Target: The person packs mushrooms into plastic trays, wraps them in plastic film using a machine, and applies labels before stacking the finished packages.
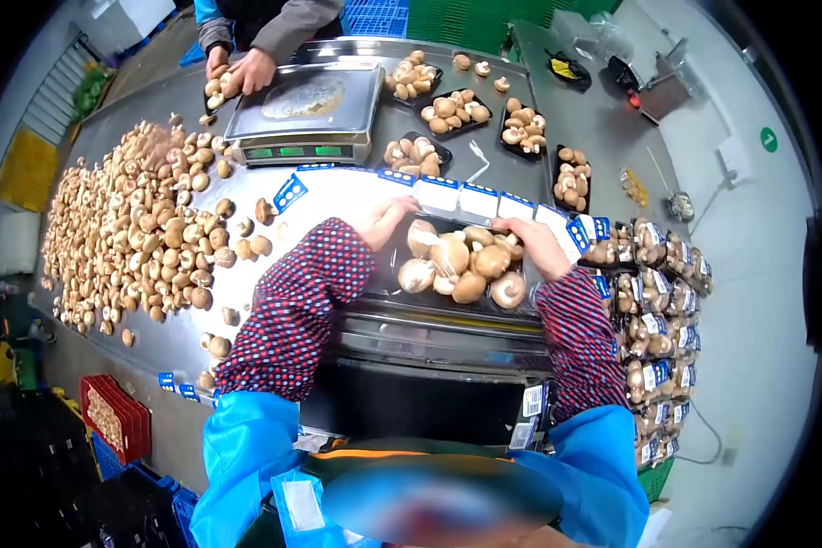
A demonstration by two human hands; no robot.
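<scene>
Basically, the mushrooms (468, 263) sit between the two hands, slightly nearer the person, on the near edge of the desk (324, 196). The left hand (537, 245) is half curled at their far right; the right hand (393, 222), fingers bent, is at their far left. Whether either grips film is unclear.
</scene>
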